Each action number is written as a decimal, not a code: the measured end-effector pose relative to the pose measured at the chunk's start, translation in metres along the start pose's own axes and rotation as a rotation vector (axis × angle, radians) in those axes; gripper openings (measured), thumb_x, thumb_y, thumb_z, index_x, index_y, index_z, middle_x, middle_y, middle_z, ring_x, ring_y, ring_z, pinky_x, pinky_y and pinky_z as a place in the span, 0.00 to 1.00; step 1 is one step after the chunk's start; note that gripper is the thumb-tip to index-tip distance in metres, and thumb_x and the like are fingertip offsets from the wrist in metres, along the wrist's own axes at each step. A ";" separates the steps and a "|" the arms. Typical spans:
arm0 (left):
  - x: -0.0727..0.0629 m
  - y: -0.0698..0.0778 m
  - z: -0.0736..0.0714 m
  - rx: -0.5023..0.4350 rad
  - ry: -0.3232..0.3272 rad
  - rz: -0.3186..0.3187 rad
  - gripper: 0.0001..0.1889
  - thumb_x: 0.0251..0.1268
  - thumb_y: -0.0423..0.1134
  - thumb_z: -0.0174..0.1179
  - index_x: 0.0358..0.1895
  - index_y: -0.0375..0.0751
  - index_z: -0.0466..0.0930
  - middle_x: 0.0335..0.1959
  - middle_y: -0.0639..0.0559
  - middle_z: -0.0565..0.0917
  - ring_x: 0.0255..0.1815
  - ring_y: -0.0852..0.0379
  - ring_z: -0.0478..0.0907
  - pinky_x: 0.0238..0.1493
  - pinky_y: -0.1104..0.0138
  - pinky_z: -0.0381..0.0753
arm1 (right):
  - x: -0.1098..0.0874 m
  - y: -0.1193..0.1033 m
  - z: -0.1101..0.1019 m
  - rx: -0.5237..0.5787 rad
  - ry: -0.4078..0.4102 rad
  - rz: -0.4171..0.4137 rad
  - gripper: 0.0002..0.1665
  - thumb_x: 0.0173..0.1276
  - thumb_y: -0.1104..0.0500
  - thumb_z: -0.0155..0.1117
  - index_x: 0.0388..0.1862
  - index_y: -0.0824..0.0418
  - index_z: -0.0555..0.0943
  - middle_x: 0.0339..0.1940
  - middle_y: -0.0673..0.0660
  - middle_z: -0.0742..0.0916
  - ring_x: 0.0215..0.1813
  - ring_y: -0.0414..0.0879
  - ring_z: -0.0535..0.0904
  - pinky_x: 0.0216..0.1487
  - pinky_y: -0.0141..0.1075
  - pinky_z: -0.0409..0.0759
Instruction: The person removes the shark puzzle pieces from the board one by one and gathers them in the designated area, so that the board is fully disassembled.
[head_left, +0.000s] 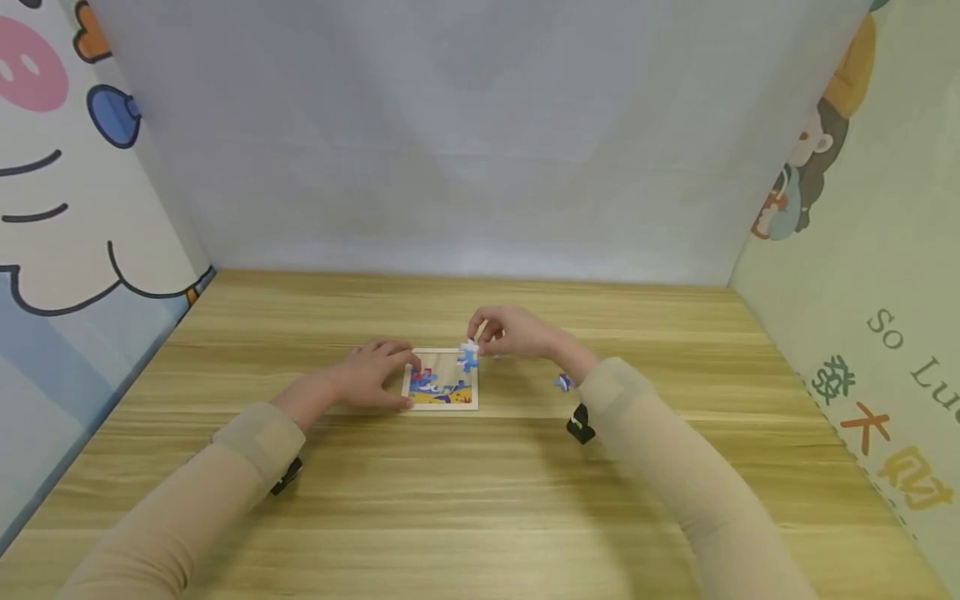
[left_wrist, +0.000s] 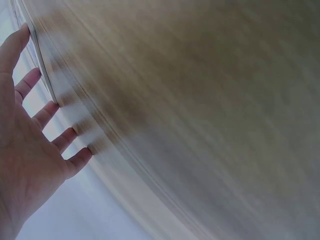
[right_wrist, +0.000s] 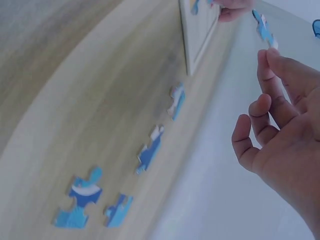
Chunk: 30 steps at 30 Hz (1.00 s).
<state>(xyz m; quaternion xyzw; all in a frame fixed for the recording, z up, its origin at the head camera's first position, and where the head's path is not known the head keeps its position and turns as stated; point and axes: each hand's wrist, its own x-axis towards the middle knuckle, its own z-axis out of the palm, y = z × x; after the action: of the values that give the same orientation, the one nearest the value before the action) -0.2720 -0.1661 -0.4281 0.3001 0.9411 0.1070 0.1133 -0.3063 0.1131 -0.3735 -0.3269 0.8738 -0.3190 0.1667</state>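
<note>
A small jigsaw board (head_left: 440, 407) with a pale frame lies on the table, its lower part filled with blue and yellow pieces and its upper part showing bare wood. My left hand (head_left: 367, 375) rests at the board's left side, thumb and fingertips touching the frame (left_wrist: 42, 62), fingers spread. Between thumb and index finger, my right hand (head_left: 517, 332) pinches a blue and white puzzle piece (head_left: 468, 357) above the board's upper right corner. In the right wrist view that puzzle piece (right_wrist: 263, 27) is held up at the fingertips, the other fingers curled.
Several loose puzzle pieces (right_wrist: 80, 197) lie on the table to the right of the board; one loose piece (head_left: 564, 382) shows beside the right forearm. The wooden tabletop (head_left: 450, 508) meets a pale back wall (head_left: 465, 200), with printed panels at both sides.
</note>
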 end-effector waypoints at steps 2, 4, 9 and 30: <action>0.000 -0.001 0.000 0.000 -0.001 -0.004 0.29 0.57 0.61 0.60 0.61 0.57 0.67 0.73 0.43 0.56 0.72 0.34 0.49 0.65 0.34 0.50 | -0.004 -0.001 -0.005 -0.001 -0.007 -0.004 0.11 0.65 0.63 0.63 0.46 0.58 0.77 0.35 0.53 0.87 0.34 0.47 0.78 0.34 0.33 0.74; 0.000 -0.001 0.000 0.000 0.002 0.000 0.29 0.57 0.61 0.60 0.61 0.57 0.68 0.73 0.43 0.56 0.72 0.34 0.49 0.64 0.33 0.50 | -0.008 -0.002 -0.010 -0.007 -0.009 -0.005 0.11 0.65 0.63 0.63 0.46 0.58 0.77 0.35 0.53 0.87 0.34 0.47 0.78 0.34 0.33 0.73; 0.000 -0.001 -0.001 -0.004 0.005 0.012 0.28 0.58 0.61 0.60 0.60 0.57 0.68 0.73 0.41 0.56 0.72 0.33 0.49 0.63 0.32 0.50 | -0.020 -0.001 -0.020 -0.038 -0.013 -0.001 0.10 0.65 0.63 0.63 0.45 0.57 0.77 0.35 0.53 0.87 0.32 0.45 0.75 0.33 0.34 0.73; 0.002 -0.002 0.000 -0.012 -0.002 0.001 0.30 0.57 0.61 0.60 0.61 0.57 0.67 0.73 0.42 0.56 0.72 0.34 0.48 0.64 0.33 0.49 | -0.059 0.061 -0.027 -0.053 -0.103 0.052 0.11 0.63 0.65 0.64 0.44 0.58 0.78 0.33 0.51 0.85 0.36 0.42 0.80 0.40 0.35 0.78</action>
<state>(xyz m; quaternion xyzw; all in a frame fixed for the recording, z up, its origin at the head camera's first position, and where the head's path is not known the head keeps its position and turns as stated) -0.2742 -0.1662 -0.4293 0.2999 0.9402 0.1125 0.1159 -0.3051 0.2001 -0.3893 -0.3244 0.8805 -0.2740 0.2106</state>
